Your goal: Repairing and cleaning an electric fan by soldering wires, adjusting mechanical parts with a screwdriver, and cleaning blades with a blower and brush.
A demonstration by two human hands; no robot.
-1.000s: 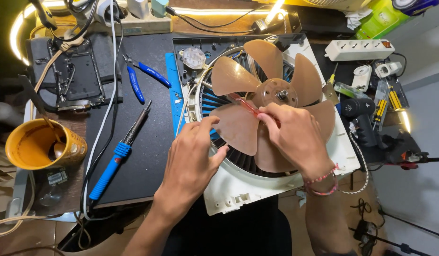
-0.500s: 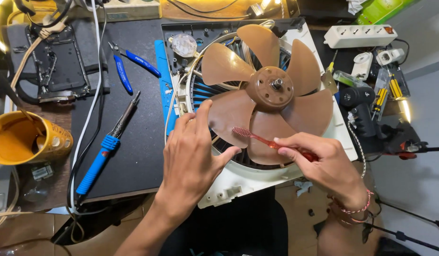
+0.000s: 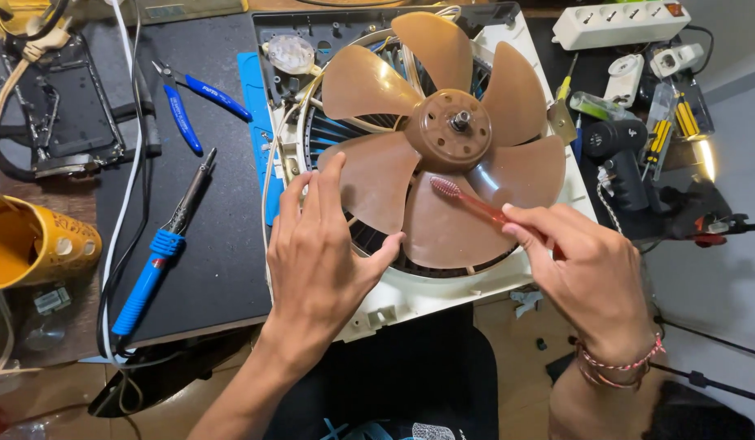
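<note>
Brown translucent plastic five-blade fan (image 3: 442, 138) sits in its white square plastic housing (image 3: 410, 305) on the tabletop, right in front of the person. Left hand (image 3: 324, 244) lies flat with fingers spread, pressing on the lower-left blade and the housing edge. Right hand (image 3: 593, 273) pinches a red toothbrush (image 3: 471, 201), bristle end touching a lower blade just below the hub. Blue-handled soldering iron (image 3: 161, 244) and blue pliers (image 3: 186, 102) lie on the black mat (image 3: 222, 253), well left

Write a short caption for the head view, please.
Left hand steadies a brown fan; right hand holds a toothbrush on a blade.
</note>
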